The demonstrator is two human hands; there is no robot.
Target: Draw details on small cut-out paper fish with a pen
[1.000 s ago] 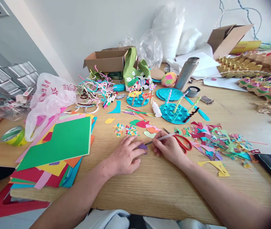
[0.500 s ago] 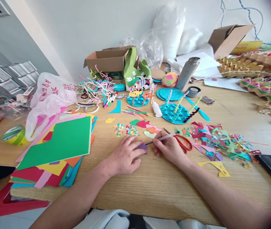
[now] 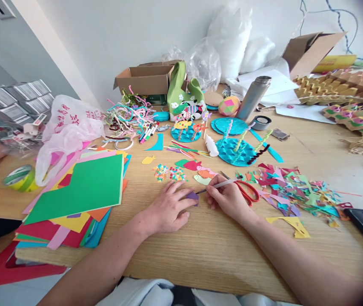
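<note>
Left hand (image 3: 168, 210) lies flat, fingers spread over a purple paper piece (image 3: 193, 196), partly covered on the tabletop. Right hand (image 3: 229, 202) grips a pen (image 3: 224, 182), tip at the paper's edge. Versus 0.5 s earlier: hand pose and pen position show no clear change; the whole view is slightly shifted. Red-handled scissors (image 3: 254, 188) lie beside the right hand. Wood-grain table (image 3: 216, 259): paper fish (image 3: 193, 165) ahead, scraps (image 3: 309, 187) at right, coloured sheets (image 3: 82, 187) stacked at left. Behind: steel flask (image 3: 253, 100), open cardboard box (image 3: 149, 80), pale wall (image 3: 104, 34).
</note>
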